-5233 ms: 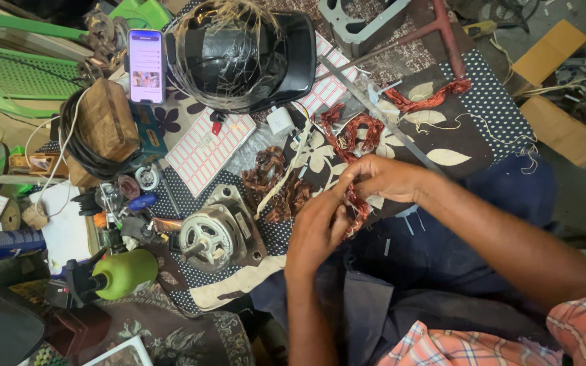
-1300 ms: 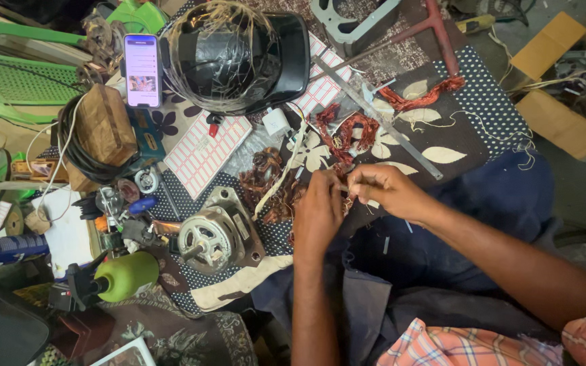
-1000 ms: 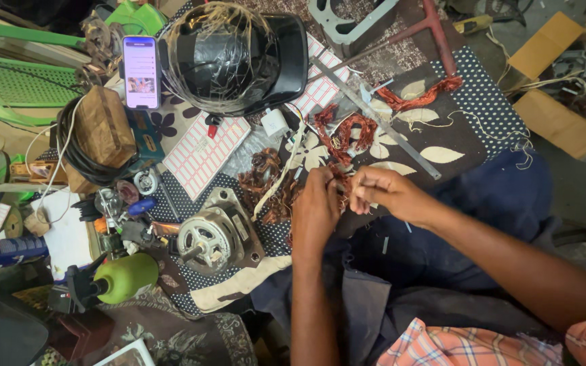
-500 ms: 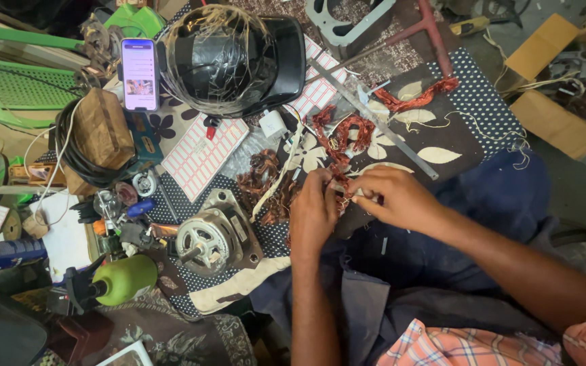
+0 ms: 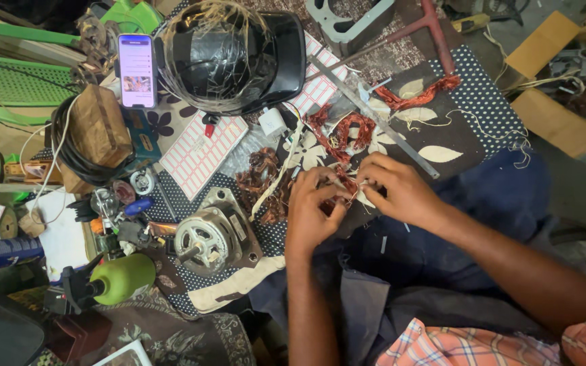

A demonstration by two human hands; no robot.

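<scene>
Since the earlier frame the hands have shifted slightly lower over the lap. Left hand (image 5: 312,211) and right hand (image 5: 396,190) both pinch a copper coil (image 5: 344,184) held between them. More coils (image 5: 347,129) lie just beyond; a motor (image 5: 213,234) sits left. A cardboard box (image 5: 564,81), far right, holds metal parts and wires.

Both bare forearms rise from the bottom edge and meet just right of the grey motor (image 5: 208,237) — the one landmark here. The left hand (image 5: 312,213) sits nearer it, fingers curled and pinched shut. The right hand (image 5: 398,190) lies farther off, knuckles up, fingertips pinched against the left's.
</scene>
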